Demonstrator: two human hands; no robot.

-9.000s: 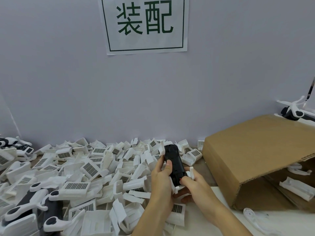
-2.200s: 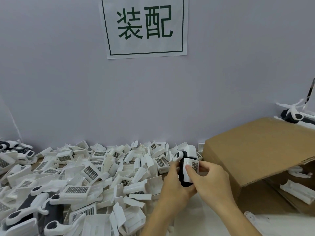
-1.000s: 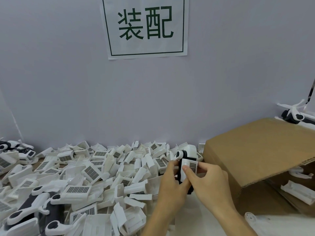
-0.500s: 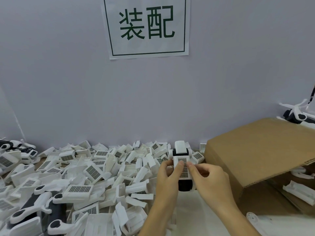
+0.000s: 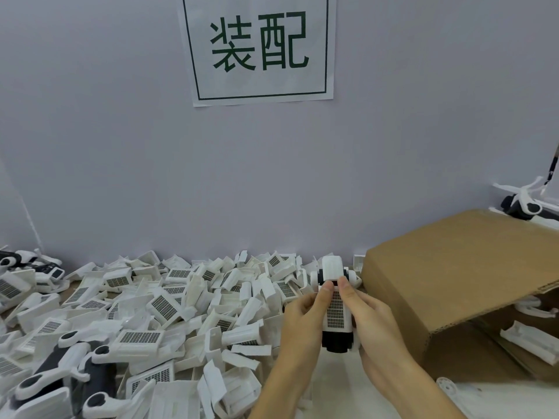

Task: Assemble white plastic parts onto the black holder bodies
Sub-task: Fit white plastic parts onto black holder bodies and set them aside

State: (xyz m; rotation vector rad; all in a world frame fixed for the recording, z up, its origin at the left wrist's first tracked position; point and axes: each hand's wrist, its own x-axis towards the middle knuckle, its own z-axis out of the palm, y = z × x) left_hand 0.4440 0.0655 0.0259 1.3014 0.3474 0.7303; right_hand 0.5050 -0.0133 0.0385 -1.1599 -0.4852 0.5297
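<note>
I hold a black holder body upright above the table, between both hands. A white plastic part with a dark grid panel lies on its front face, and a white cap sticks out at its top. My left hand grips the body from the left, thumb on the white part's upper edge. My right hand grips it from the right, thumb beside the left thumb. A pile of loose white parts covers the table to the left.
A brown cardboard box lies on its side at the right, with white parts inside its opening. Assembled black-and-white holders lie at the lower left and another holder behind the box. The wall carries a paper sign.
The holder turned from side-on to face me, with the white grid part now flat on its front. Both thumbs moved up to the part's top edge.
</note>
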